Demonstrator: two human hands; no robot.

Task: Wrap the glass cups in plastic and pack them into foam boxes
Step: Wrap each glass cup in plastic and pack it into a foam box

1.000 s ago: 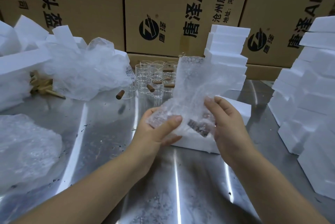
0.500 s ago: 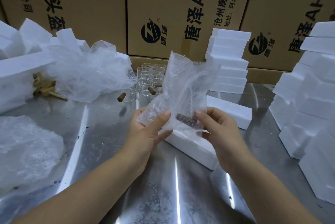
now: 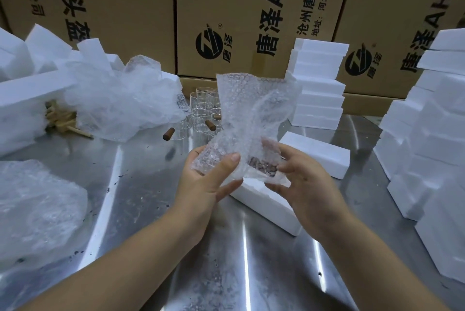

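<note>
A glass cup with a brown cork end sits inside a bubble-wrap bag, held above the steel table at centre. My left hand grips the bag's lower left, thumb across the front. My right hand pinches its lower right corner. The bag's upper part stands loose and upright. Just below and behind my hands lies a white foam box; a second foam block lies to its right. Several bare glass cups, some with cork stoppers, stand at the back centre, partly hidden by the bag.
Stacks of white foam boxes rise at back centre and along the right edge. Loose plastic wrap and foam pieces crowd the back left, with wooden sticks. More bubble wrap lies at the near left. Cardboard cartons wall the back.
Both hands have lifted the bag slightly and drawn it nearer to me. The bag's top now stands more upright, and the right hand has shifted to the lower right corner.
</note>
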